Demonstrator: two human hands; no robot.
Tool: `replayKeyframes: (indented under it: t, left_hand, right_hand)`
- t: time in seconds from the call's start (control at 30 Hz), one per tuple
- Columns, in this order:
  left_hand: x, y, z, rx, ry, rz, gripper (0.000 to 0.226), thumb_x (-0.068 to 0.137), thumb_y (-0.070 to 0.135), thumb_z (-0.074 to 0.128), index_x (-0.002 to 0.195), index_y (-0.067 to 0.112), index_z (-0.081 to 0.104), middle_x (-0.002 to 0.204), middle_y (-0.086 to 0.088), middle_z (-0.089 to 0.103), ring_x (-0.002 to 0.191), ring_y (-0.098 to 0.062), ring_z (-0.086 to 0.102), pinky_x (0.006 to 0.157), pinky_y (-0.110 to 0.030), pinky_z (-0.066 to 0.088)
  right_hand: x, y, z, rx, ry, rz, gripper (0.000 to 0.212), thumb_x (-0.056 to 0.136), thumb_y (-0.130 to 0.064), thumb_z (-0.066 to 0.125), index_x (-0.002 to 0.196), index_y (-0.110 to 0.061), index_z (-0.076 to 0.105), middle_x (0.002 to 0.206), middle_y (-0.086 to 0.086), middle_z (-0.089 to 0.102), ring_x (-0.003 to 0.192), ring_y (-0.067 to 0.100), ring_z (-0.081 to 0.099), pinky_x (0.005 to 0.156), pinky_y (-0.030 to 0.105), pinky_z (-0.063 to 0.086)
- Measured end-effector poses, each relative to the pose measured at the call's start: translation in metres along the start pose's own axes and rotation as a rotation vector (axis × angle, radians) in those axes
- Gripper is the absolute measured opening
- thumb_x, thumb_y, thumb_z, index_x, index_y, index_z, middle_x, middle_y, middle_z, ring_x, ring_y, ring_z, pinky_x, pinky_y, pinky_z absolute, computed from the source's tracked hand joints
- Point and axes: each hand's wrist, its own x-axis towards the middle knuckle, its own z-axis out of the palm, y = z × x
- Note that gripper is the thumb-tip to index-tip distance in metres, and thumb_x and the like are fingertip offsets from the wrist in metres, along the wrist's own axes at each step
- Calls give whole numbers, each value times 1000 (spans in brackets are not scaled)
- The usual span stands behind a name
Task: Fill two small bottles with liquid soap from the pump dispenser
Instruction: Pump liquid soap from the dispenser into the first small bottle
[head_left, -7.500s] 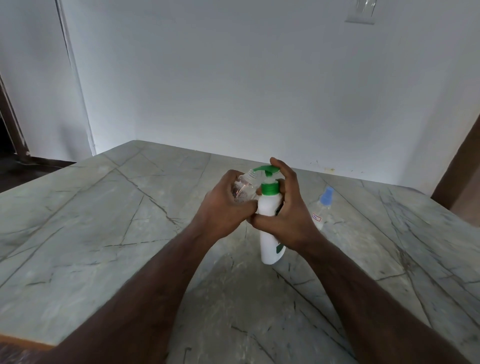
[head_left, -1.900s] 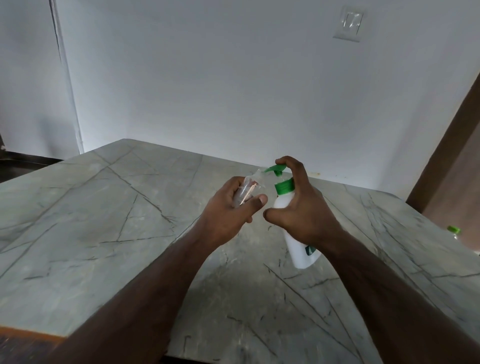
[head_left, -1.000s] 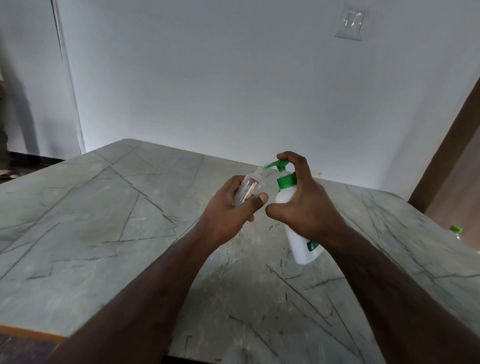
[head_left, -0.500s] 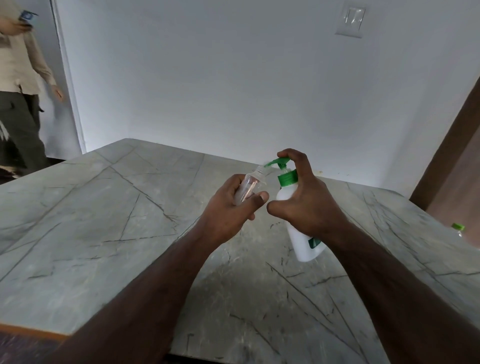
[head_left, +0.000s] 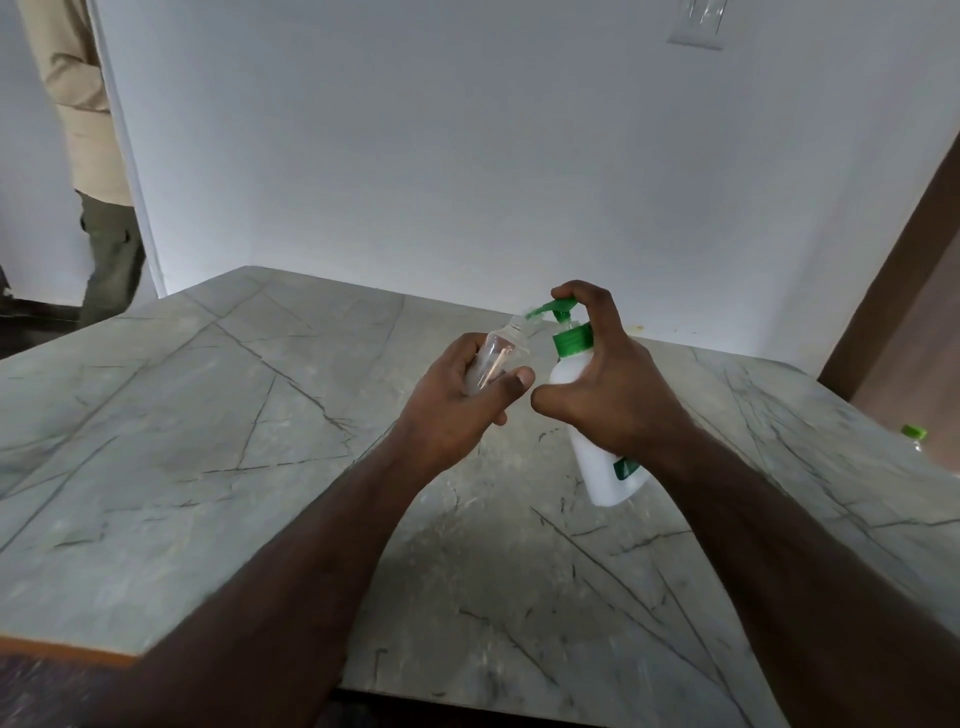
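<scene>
The grey veined tabletop (head_left: 218, 467) lay beneath both your arms. Your right hand (head_left: 602, 384) gripped the white pump dispenser (head_left: 597, 457), tilted above the tabletop, a finger curled over its green pump head (head_left: 553, 309). Your left hand (head_left: 457, 405) held the small clear bottle (head_left: 496, 356), its mouth at the nozzle tip.

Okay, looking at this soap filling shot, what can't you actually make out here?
- Soap level in the small clear bottle: head view, left hand wraps it.
- Pump dispenser middle and label: right hand covers them.
- Nozzle tip at the bottle's mouth: blurred.
- Green-capped bottle: cut off at the right edge.
- Bystander: cut off by the left edge.
</scene>
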Motion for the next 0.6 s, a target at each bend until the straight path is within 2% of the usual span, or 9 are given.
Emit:
replayKeyframes:
  t: [0.2,0.33,0.47,0.6]
  left_hand:
    - [-1,1,0,19,-7,15,32,95,51,63,120,35,52,100,9,69,73,-5,70,68,-34,61]
    - [-1,1,2,30,-15,21,33,96,49,63,122,35,50,101,9,69,74,-4,70,67,-28,59]
    - [0,0,3,48,-12,18,34,95,50,63,123,37,48,102,11,68,74,-4,70,66,-25,59]
    - [0,-1,3,46,-18,17,37,95,50,63,126,34,50,103,9,69,74,-5,70,66,-27,59]
  right_hand:
    - [-1,1,-1,22,-1,-1,98,67,-20,83,142,-39,23,123,-8,51,88,10,59,71,15,48]
    - [-2,3,0,-3,-12,0,96,68,-22,83,142,-37,24,121,-11,49,90,9,57,76,17,47]
    - [-4,2,1,-7,-24,2,91,70,-19,83,140,-32,27,119,-11,48,85,6,55,66,6,40]
    - [-4,3,0,18,-14,2,93,70,-18,83,142,-32,25,122,-9,49,87,6,55,66,8,40]
